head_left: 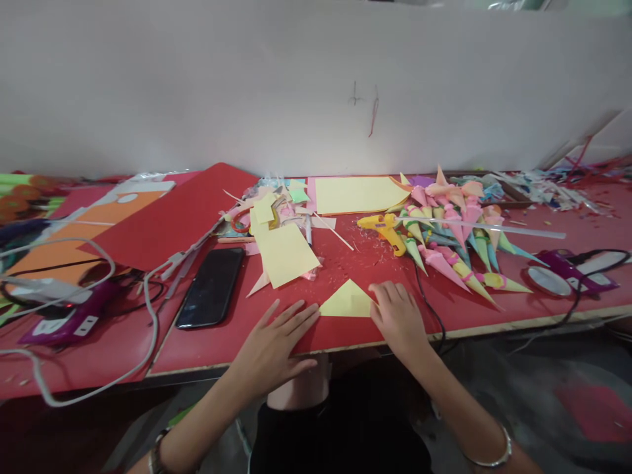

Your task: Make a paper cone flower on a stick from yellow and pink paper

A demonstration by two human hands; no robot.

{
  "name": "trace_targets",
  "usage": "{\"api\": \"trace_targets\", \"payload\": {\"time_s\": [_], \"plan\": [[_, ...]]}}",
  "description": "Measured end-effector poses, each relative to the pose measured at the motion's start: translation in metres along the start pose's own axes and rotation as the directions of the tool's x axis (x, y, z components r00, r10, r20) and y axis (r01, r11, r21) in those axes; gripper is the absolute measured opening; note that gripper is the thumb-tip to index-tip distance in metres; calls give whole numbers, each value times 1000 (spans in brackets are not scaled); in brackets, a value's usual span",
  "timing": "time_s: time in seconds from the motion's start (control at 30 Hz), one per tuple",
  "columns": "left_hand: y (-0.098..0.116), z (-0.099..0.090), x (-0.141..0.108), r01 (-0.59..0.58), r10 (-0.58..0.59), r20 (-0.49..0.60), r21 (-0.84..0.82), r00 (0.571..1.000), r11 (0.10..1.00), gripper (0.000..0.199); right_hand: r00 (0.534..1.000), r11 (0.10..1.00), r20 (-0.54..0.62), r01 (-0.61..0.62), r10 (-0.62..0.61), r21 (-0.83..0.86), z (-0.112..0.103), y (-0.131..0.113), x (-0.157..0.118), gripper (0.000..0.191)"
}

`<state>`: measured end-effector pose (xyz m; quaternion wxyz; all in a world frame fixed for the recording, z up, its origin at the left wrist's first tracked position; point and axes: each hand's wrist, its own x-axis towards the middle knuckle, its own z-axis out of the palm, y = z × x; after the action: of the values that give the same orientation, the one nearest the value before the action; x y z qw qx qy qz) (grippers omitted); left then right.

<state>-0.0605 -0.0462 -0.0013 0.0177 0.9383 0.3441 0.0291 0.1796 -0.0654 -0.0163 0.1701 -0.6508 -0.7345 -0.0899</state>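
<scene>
A yellow sheet of paper [347,303], folded to a triangle with its point away from me, lies near the table's front edge. Flat and with fingers stretched, my left hand [275,345] reaches the triangle's left corner with its fingertips. On the other side my right hand [401,322] has bent fingers and a thumb at the right corner, gripping the paper there. Its fingertips are partly hidden. Behind the triangle, more yellow paper [287,255] rests on a pile of scraps.
A yellow glue gun [388,230] lies by a heap of pastel paper cones [461,227], its cord running over the front edge. Left are a black phone [211,288], red card [172,214], white cable [154,309] and purple power strip [66,319]. A white wall [247,85] stands behind.
</scene>
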Motion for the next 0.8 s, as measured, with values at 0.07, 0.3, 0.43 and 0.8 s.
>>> {"api": "trace_targets", "payload": {"time_s": [0.07, 0.3, 0.43, 0.8], "plan": [[0, -1, 1, -1, 1, 3, -4, 1000, 1000, 69, 988, 987, 2, 156, -156, 37, -2, -9, -3, 31], [-1, -1, 1, 0, 0, -9, -46, 1000, 999, 62, 954, 938, 73, 270, -292, 217, -6, -24, -18, 43], [-4, -1, 1, 14, -16, -33, -46, 999, 999, 54, 966, 939, 54, 231, -252, 255, -9, -6, -25, 36], [-4, -6, 3, 20, -20, -32, -12, 999, 1000, 49, 998, 980, 20, 49, -54, 193, -15, 36, -53, 29]]}}
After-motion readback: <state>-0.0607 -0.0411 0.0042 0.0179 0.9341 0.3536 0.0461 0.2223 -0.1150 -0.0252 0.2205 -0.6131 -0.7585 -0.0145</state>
